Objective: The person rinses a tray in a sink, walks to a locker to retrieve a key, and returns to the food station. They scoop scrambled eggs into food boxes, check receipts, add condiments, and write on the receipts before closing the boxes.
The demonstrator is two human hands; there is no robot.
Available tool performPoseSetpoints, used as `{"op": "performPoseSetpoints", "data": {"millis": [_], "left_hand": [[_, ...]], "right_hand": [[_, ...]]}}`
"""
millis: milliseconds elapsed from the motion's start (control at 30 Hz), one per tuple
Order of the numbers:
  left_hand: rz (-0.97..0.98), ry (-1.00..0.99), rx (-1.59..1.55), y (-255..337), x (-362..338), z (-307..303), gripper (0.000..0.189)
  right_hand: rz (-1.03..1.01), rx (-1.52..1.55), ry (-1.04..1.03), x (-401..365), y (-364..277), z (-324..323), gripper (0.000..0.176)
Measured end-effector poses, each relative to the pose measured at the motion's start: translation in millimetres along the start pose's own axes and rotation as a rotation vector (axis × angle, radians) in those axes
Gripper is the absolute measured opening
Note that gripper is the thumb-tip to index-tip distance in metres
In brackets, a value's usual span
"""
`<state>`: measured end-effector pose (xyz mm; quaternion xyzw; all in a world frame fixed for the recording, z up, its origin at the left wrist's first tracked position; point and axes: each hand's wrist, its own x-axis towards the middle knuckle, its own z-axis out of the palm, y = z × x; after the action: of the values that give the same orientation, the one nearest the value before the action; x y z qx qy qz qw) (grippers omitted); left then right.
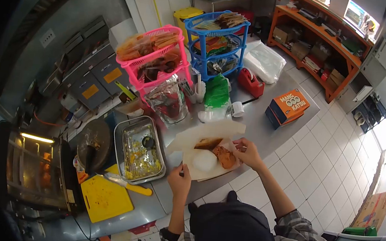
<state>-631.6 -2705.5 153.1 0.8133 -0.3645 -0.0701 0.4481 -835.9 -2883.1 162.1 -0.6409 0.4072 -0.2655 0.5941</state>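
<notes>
While the person stands at the counter (268, 129), an open box (206, 130) lies between the two hands, its lid flap thrown back on the side away from them. The left hand (179, 178) is curled nearly into a fist at the box's near corner; I cannot tell whether it grips the card or only rests there. The right hand (246, 151) has its fingers bent at the opposite rim, tips close to the cutlet (226, 157); whether they pinch food or card is hidden. A mound of rice (204, 160) sits between the hands, beside the cutlet.

To my eye the box is thin card or paper: light, floppy, likely to sag under its load if lifted by one edge. It seems best taken at two opposite rims or from beneath. The cutlet looks crisp and greasy, so slippery and crumbly; the rice is soft and would break apart.

Beyond the left hand stands a tray (127, 134).
</notes>
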Motion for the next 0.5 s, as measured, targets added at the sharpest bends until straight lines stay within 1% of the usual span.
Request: {"op": "performPoseSetpoints", "data": {"millis": [33,67,100,133,167,200,233,267,300,333,400,433,467,500], "left_hand": [[-0.031,-0.103,0.031,3.2,0.2,-5.0,0.028],[-0.056,-0.198,0.056,6.4,3.8,-9.7,0.034],[-0.065,-0.181,0.06,8.0,8.4,-19.0,0.034],[-0.221,-0.202,-0.073,8.4,12.1,-32.6,0.04],[-0.374,-0.221,-0.209,10.5,13.0,-41.2,0.046],[-0.212,0.045,-0.182,17.1,19.0,-42.2,0.049],[-0.048,0.304,-0.148,25.8,28.6,-42.7,0.053],[-0.054,0.311,-0.14,36.1,35.1,-49.2,0.053],[-0.05,0.106,-0.114,50.8,42.6,-62.7,0.055],[-0.048,-0.103,-0.088,66.5,48.7,-80.8,0.058],[-0.041,-0.523,-0.039,91.8,59.7,-113.0,0.064],[-0.032,-0.733,-0.018,95.7,63.0,-118.7,0.067],[-0.032,-0.731,-0.018,92.4,62.6,-114.8,0.067],[-0.139,-0.778,0.069,83.0,58.9,-103.0,0.071]], "right_hand": [[0.007,0.005,-0.017,-4.1,-4.4,-6.0,0.042],[0.1,0.018,-0.111,-5.1,-12.2,-16.6,0.044],[0.19,0.028,-0.208,-1.6,-18.3,-25.9,0.046],[0.186,0.028,-0.227,5.2,-15.2,-33.0,0.046],[-0.087,-0.053,-0.058,13.2,-9.8,-39.1,0.05],[-0.356,-0.128,0.116,19.7,-7.1,-40.7,0.054],[-0.354,-0.12,0.103,20.4,-28.4,-38.2,0.054],[-0.375,0.06,0.015,18.2,-68.7,-35.5,0.052],[-0.392,0.238,-0.074,20.4,-93.3,-34.3,0.051],[-0.387,0.241,-0.083,25.3,-96.6,-33.9,0.051],[-0.275,-0.078,-0.478,31.6,-100.8,-31.2,0.052],[-0.276,-0.078,-0.48,27.1,-104.5,-23.5,0.052],[-0.2,-0.356,-0.445,14.7,-107.5,-10.4,0.053],[-0.123,-0.631,-0.401,-0.4,-103.8,0.7,0.054]]}}
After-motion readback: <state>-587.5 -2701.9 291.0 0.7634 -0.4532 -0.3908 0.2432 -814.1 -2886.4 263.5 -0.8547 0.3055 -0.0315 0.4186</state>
